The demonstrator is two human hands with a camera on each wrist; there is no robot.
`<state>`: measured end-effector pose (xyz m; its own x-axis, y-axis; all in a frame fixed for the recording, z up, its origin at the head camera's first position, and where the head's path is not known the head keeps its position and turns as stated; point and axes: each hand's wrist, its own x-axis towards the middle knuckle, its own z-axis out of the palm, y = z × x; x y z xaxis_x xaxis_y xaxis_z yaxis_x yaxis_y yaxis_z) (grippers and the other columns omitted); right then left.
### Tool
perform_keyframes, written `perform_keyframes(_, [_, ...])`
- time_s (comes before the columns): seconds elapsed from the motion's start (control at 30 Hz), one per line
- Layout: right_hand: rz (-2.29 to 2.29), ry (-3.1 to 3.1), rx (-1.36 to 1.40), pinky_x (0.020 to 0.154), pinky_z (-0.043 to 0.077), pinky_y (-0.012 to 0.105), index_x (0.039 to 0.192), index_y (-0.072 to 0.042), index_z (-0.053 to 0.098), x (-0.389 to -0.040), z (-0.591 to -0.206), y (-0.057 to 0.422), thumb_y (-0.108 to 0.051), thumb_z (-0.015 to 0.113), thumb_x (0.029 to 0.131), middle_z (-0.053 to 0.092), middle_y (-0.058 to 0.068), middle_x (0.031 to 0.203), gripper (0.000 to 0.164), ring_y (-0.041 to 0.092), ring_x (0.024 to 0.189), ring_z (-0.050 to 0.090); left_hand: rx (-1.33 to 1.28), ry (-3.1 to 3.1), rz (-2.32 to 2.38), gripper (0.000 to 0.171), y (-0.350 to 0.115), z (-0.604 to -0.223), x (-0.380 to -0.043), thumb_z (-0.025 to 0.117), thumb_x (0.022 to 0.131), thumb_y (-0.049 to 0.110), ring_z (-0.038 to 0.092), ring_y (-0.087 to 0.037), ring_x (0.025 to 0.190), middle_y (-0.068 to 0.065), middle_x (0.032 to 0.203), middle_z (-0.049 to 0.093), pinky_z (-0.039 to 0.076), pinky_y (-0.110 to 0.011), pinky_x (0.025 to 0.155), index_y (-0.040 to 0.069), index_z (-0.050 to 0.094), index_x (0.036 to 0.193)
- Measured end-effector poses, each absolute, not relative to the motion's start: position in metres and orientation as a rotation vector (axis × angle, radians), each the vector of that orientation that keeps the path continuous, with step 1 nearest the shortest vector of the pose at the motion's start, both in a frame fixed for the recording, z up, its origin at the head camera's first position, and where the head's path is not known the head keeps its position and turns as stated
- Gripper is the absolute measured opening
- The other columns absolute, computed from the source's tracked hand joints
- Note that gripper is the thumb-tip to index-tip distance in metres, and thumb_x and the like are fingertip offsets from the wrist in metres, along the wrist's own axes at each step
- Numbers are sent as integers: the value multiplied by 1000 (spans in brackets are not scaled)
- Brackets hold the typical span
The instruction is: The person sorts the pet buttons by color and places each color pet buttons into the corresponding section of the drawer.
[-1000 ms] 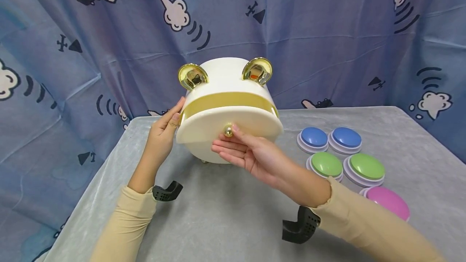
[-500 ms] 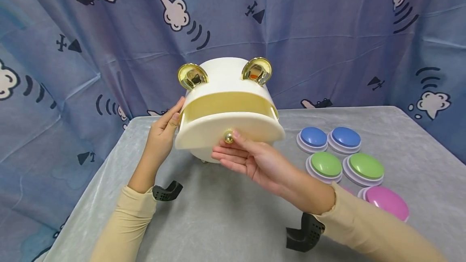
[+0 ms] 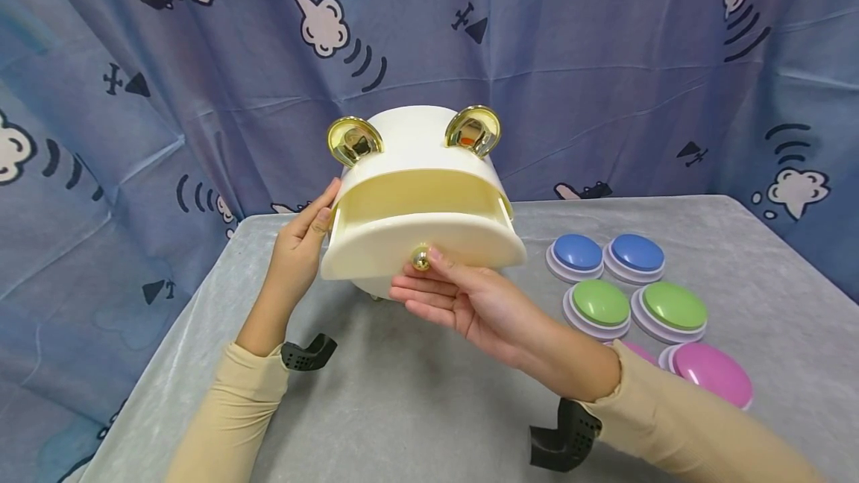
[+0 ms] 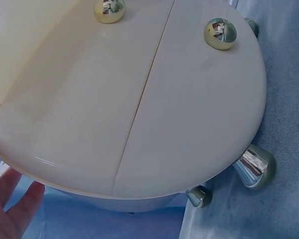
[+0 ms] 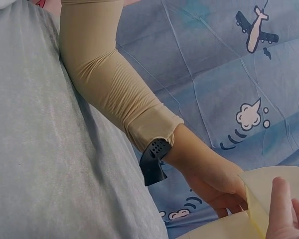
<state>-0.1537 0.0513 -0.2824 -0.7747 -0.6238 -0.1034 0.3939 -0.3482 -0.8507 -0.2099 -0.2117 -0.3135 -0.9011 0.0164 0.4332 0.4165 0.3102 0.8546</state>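
A cream-white storage box [image 3: 419,140] with two shiny gold ears stands on the table. Its upper drawer [image 3: 365,248] is pulled partway out, and the yellowish interior shows above the front. My right hand [image 3: 479,311] pinches the gold drawer knob [image 3: 420,259] between thumb and index finger, with the other fingers extended below. Along the box's left side rests my left hand [image 3: 298,244], its fingers fairly straight. In the left wrist view the lower drawer [image 4: 189,109] has its own gold knob [image 4: 220,34]. The right wrist view shows only part of the right hand [image 5: 284,214].
To the right lie domed buttons on white bases: blue [image 3: 579,253], green [image 3: 602,302] and pink [image 3: 713,375]. One pink button is partly hidden by the right sleeve. A grey cloth covers the table [image 3: 403,401], and a patterned blue curtain [image 3: 416,28] hangs behind.
The upper drawer has slid farther out toward me, widening the gap above its front. My right hand has come slightly nearer with the knob; the left hand stays on the box.
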Motion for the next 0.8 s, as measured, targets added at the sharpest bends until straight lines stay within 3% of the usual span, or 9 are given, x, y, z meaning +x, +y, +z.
perform_keyframes(0.8, [-2136,1276,-313,99,55,28,130,12,50,-148,-284,53,-34,55,103,73,12,113,53,19,110,70,-382,-2234,-1612,41,-211,-314,-210,42,108,25,39,-12,145,6,156,43,34,-28,121,17,48,148])
